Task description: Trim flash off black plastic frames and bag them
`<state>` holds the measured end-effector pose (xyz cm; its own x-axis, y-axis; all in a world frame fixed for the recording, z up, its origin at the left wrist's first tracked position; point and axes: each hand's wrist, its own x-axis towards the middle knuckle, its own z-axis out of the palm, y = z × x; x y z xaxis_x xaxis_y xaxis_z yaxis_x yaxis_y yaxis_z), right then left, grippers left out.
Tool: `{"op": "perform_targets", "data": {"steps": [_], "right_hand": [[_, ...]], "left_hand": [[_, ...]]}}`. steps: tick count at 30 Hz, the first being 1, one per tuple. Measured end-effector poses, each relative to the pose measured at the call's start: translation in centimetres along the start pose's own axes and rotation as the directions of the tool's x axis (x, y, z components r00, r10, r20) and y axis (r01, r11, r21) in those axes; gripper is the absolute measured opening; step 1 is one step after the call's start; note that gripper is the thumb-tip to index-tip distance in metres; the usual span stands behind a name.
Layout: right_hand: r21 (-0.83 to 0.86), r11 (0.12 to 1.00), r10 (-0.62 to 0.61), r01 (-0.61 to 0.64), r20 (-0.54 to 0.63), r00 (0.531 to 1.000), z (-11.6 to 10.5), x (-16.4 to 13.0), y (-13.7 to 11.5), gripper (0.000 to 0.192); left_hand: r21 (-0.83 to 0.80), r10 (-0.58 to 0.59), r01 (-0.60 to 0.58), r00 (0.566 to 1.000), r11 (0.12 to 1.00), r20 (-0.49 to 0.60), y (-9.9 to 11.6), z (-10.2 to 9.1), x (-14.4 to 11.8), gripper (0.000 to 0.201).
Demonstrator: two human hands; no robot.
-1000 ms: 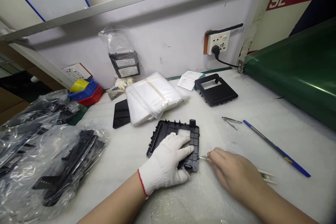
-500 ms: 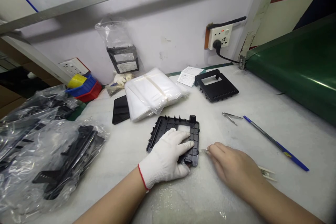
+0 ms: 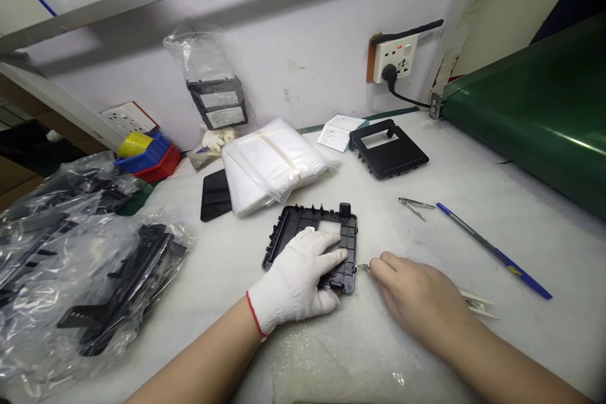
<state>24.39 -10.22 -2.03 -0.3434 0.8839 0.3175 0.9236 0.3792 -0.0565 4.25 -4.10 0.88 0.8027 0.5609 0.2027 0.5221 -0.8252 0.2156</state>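
Two hands work on a black plastic frame [image 3: 316, 235] on the table [image 3: 473, 177]: the gloved left hand [image 3: 300, 278] presses it flat, while the bare right hand [image 3: 416, 300] pinches a small metal tool [image 3: 363, 267] at its edge, which seemingly needs steady trimming next.

Bright, even overhead light, soft shadows, glare on plastic bags [image 3: 71, 252], wide-angle bending at edges.
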Motion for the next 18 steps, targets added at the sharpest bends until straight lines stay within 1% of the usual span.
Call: {"op": "perform_targets", "data": {"steps": [3, 12, 18], "right_hand": [[0.011, 1.0, -0.001, 0.0, 0.04, 0.999, -0.11, 0.07, 0.0, 0.018], [0.067, 0.998, 0.01, -0.018, 0.112, 0.994, -0.35, 0.15, 0.13, 0.018], [0.084, 0.996, 0.005, -0.015, 0.115, 0.993, -0.34, 0.19, 0.27, 0.019]], "left_hand": [[0.008, 0.006, -0.006, 1.0, 1.0, 0.001, -0.07, 0.03, -0.03, 0.052], [0.007, -0.013, 0.012, 0.997, 1.0, 0.072, 0.12, -0.28, 0.2, 0.054], [0.003, -0.016, 0.015, 0.997, 1.0, 0.07, 0.19, -0.2, 0.18, 0.054]]}}
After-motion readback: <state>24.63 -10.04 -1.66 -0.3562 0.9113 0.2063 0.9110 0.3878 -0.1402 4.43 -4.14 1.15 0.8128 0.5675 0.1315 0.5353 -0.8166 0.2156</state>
